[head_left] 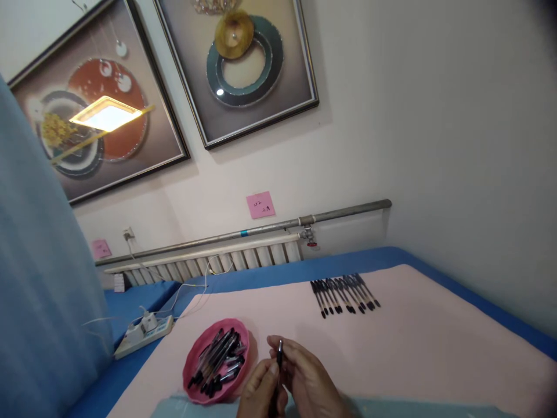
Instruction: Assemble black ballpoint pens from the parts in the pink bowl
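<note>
The surface (435,348) is broad and covered with a pale pink cloth over a blue one; the blue shows as a band along its far edge and right edge. Behind the far edge a white radiator (209,264) runs along the wall with a grey pipe (261,229) above it, and a pink note (260,205) is stuck to the wall over that. Two framed pictures (237,64) hang higher up. A blue curtain (39,290) fills the left side of the view.

Off the left edge of the pink cloth, on the blue, lies a white power strip (143,335) with a plug in it and a cord trailing toward the wall.

Near the near-left corner of the pink cloth sits a pink bowl (198,348), holding a loose heap of black pens (217,360) that lie every which way. Well apart from it, close to the far edge, a row of pens (343,295) is laid side by side, touching or nearly so, tips toward the near edge.

At the near edge, just right of the bowl, the two hands meet. The left hand (259,392) and right hand (307,377) both have their grip clamped on a single pen (279,354), which stands almost upright between the fingertips, its dark upper end showing above them. The pen is held above the cloth, beside the bowl's right rim and not touching it.
</note>
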